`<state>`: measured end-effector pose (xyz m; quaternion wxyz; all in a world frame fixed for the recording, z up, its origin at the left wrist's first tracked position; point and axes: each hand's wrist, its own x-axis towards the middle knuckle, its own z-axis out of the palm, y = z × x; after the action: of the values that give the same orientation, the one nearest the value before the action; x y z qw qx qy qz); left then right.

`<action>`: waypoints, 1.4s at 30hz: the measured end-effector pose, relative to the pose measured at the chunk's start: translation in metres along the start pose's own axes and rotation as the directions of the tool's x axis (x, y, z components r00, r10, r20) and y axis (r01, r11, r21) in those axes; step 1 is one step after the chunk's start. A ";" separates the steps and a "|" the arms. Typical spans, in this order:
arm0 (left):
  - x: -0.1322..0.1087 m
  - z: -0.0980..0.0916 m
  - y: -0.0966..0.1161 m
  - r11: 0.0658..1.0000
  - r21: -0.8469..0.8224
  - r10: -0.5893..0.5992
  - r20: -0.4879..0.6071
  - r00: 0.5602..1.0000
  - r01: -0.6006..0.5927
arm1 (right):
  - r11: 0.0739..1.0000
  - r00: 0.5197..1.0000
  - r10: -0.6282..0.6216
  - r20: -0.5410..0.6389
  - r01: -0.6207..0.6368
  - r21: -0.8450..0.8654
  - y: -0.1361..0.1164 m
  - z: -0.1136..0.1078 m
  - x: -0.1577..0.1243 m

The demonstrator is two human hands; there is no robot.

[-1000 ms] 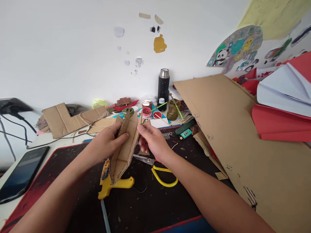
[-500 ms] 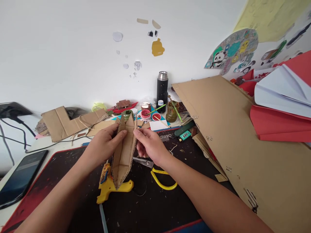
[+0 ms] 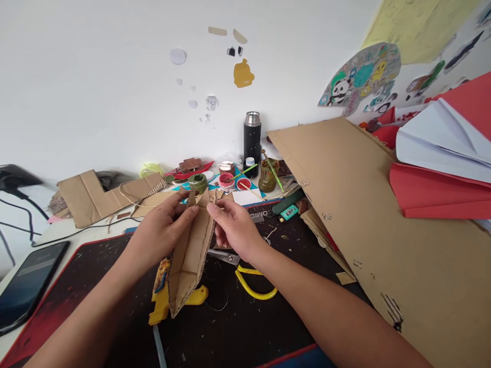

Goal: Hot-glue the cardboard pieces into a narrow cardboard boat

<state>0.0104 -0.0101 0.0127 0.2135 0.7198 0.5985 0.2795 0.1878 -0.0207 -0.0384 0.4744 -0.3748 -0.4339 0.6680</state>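
Between my hands is a boat-shaped cardboard piece with raised sides and a pointed near end, held above the dark mat. My left hand grips its left wall near the far end, thumb on the inside. On the right wall, my right hand pinches the edge between thumb and fingers. Partly hidden beneath the cardboard lies a yellow hot glue gun with a glue stick in its back. Scissors with yellow handles rest just right of it, their blades partly covered.
A large cardboard sheet leans along the right side, with folded red and white paper over it. Paint jars, brushes and a black thermos stand at the back. A phone lies on the left.
The cardboard piece has tilted slightly, its pointed near end coming lower and a little left. Both hands keep their hold. The whole view has shifted a little.
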 end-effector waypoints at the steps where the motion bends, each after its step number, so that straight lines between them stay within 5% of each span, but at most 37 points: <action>1: -0.001 0.000 0.001 1.000 -0.002 -0.017 -0.013 1.000 0.017 | 1.000 1.000 0.005 -0.002 -0.005 0.005 0.000 0.000 0.000; 7: -0.003 0.002 0.003 1.000 0.012 0.000 -0.075 0.997 0.001 | 1.000 1.000 -0.006 -0.016 0.006 0.006 0.001 0.001 0.000; 14: -0.004 0.000 0.002 0.998 0.045 0.035 -0.051 0.998 -0.032 | 0.996 0.996 -0.086 -0.024 0.086 -0.028 -0.001 0.001 -0.003; 42: -0.005 0.010 -0.002 0.979 0.201 0.037 0.001 0.999 -0.036 | 0.993 0.997 -0.080 -0.010 0.079 -0.090 0.007 -0.002 0.001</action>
<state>0.0149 -0.0140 0.0037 0.1340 0.7482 0.6105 0.2224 0.1868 -0.0209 -0.0456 0.4864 -0.3823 -0.4748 0.6260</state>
